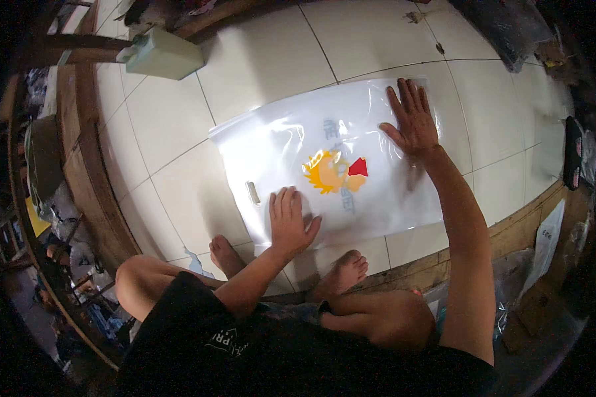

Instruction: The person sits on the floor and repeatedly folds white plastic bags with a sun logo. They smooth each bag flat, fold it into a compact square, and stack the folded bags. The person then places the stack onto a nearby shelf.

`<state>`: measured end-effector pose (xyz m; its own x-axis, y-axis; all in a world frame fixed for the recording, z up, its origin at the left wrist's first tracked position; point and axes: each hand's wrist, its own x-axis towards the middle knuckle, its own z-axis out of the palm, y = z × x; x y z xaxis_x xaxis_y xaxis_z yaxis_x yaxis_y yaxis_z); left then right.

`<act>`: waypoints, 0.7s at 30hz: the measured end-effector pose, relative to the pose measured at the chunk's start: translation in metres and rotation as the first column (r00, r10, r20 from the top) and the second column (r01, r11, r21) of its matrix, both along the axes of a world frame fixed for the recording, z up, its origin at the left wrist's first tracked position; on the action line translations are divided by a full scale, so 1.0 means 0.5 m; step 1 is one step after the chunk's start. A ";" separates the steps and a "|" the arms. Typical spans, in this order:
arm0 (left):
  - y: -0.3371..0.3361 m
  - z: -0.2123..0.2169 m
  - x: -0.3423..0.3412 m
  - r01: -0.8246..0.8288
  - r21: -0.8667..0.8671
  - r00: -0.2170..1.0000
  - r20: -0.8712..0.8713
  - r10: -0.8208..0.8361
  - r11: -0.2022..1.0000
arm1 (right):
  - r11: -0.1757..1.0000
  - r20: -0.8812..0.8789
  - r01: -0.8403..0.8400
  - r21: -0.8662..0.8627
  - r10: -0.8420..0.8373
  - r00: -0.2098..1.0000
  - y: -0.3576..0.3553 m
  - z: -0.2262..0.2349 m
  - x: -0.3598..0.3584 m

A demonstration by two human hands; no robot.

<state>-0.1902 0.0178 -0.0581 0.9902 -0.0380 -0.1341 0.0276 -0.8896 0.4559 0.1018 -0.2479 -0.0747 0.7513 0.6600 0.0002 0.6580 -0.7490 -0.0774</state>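
Note:
A stack of glossy white plastic bags (265,145) lies flat on the tiled floor in front of me. A cartoon figure with yellow hair and a red patch is printed on the top one, and blue-grey lettering shows faintly there too. A slot-shaped handle hole (253,192) is near the left end. My left hand (289,221) rests on the near edge beside that hole, fingers stretched out. Toward the far right corner, my right hand (412,122) is spread on the plastic. Neither hand grips anything.
A pale green plastic jerrycan (165,54) is at the far left beside a wooden frame. Wooden beams (102,178) edge the tiled floor (172,126). Dark plastic sheeting (503,30) lies at the far right, and my bare feet (344,270) are close to the near edge.

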 end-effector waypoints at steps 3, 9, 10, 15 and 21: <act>-0.058 0.016 0.193 0.029 -0.108 0.992 0.123 -0.016 0.994 | 0.999 -0.014 -0.021 0.025 0.022 1.000 0.002 -0.003 0.006; -0.025 -0.025 0.396 0.139 0.102 0.988 0.052 -0.145 0.985 | 1.000 -0.045 -0.021 -0.006 0.021 0.999 0.008 -0.002 0.016; -0.004 -0.030 0.384 0.111 0.133 0.993 0.034 -0.117 0.985 | 1.000 -0.042 -0.018 -0.004 0.017 0.999 0.006 -0.003 0.016; 0.138 -0.031 0.319 -0.001 0.243 1.000 -0.014 0.004 0.970 | 0.998 -0.019 -0.015 0.059 0.016 1.000 0.001 -0.013 0.009; 0.174 -0.043 0.300 -0.010 0.163 0.999 0.038 0.004 0.987 | 1.000 -0.010 -0.003 -0.005 0.002 1.000 -0.005 -0.005 0.014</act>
<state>-0.0401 0.1049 -0.0796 0.9948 -0.0120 -0.1008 0.0195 -0.9519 0.3059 0.1087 -0.2504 -0.0774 0.7496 0.6618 -0.0109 0.6591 -0.7477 -0.0806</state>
